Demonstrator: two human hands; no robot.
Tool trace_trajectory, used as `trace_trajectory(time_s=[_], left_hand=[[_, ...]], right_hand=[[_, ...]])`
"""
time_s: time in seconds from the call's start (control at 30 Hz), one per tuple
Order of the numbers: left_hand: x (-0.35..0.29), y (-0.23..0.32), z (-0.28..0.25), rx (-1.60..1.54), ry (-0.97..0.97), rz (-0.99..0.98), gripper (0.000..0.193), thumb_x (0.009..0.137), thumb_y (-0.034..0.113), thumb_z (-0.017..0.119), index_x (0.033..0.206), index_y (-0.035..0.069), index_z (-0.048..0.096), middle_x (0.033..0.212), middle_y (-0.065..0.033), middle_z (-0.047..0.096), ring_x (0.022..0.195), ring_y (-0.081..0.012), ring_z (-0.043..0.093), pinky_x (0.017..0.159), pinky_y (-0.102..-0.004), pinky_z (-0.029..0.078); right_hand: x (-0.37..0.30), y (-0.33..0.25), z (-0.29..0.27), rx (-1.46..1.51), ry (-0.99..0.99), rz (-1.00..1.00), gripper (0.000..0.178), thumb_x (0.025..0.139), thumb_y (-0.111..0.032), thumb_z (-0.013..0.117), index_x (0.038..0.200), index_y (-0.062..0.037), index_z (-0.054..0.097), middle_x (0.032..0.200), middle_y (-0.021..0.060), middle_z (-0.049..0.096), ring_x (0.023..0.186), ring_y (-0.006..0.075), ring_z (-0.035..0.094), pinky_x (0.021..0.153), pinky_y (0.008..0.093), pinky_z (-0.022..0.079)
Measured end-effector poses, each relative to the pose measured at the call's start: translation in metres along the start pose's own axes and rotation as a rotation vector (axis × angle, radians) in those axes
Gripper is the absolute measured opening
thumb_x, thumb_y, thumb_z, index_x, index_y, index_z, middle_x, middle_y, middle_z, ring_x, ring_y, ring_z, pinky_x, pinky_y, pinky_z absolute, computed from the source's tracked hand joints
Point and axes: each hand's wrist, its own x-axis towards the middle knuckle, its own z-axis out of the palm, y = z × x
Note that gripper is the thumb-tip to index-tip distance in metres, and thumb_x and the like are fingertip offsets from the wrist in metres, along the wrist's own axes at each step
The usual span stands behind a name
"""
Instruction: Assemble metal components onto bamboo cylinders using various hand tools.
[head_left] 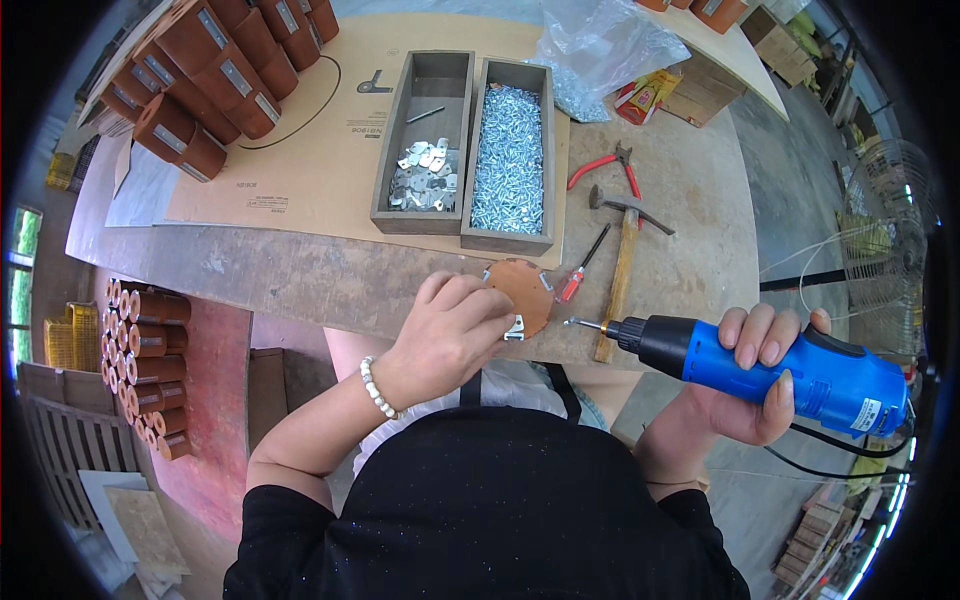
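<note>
the left hand (448, 335) rests on a round brown wooden disc (520, 292) at the desk's (300, 270) near edge, fingers curled and pressed down on it beside a small metal bracket (514, 328). at 3 o'clock from the disc, the right hand (755, 375) has its fingers wrapped round a blue electric screwdriver (780, 368), bit pointing at the bracket. a hammer (622, 262) lies at 1 o'clock, a tray of screws (509, 158) at 12.
</note>
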Motion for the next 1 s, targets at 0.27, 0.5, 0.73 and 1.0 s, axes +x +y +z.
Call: trace_trajectory(time_s=[0.27,0.5,0.73,1.0], left_hand=[[0.011,0.0,-0.009,-0.052,-0.09,-0.046,0.038,0.065,0.015,0.069,0.101,0.009,0.062,0.105,-0.0051,0.053,0.101,-0.0258,0.047,0.088,-0.0395,0.034],[-0.004,-0.01,-0.001,0.125,-0.049,0.063,0.039,0.063,0.016,0.069,0.102,0.012,0.063,0.11,-0.0034,0.055,0.102,-0.0238,0.05,0.088,-0.0423,0.037],[-0.017,-0.011,0.004,0.091,0.124,0.071,0.031,0.065,0.01,0.067,0.096,0.007,0.063,0.093,-0.0025,0.062,0.09,-0.0218,0.056,0.082,-0.042,0.043],[-0.008,-0.027,-0.011,-0.097,0.465,-0.237,0.028,0.071,-0.009,0.056,0.096,0.001,0.063,0.079,-0.0105,0.059,0.064,-0.0232,0.056,0.06,-0.0299,0.046]], right_hand=[[-0.001,0.0,-0.001,0.004,0.001,0.003,0.062,0.077,-0.014,0.055,0.131,-0.0029,0.027,0.082,0.0066,0.047,0.067,0.0164,0.048,0.065,0.0341,0.043],[-0.001,-0.003,-0.009,-0.031,0.014,-0.02,0.061,0.077,-0.014,0.055,0.131,-0.0018,0.027,0.082,0.0071,0.047,0.068,0.0168,0.048,0.066,0.0348,0.044],[0.0,-0.003,-0.019,-0.036,0.021,-0.019,0.058,0.079,-0.013,0.051,0.13,-0.0007,0.027,0.084,0.0081,0.047,0.071,0.0177,0.048,0.069,0.0363,0.043],[-0.001,-0.001,-0.048,-0.092,0.14,-0.044,0.052,0.079,-0.011,0.05,0.126,-0.0003,0.031,0.085,0.0092,0.05,0.072,0.0189,0.049,0.07,0.0373,0.043]])
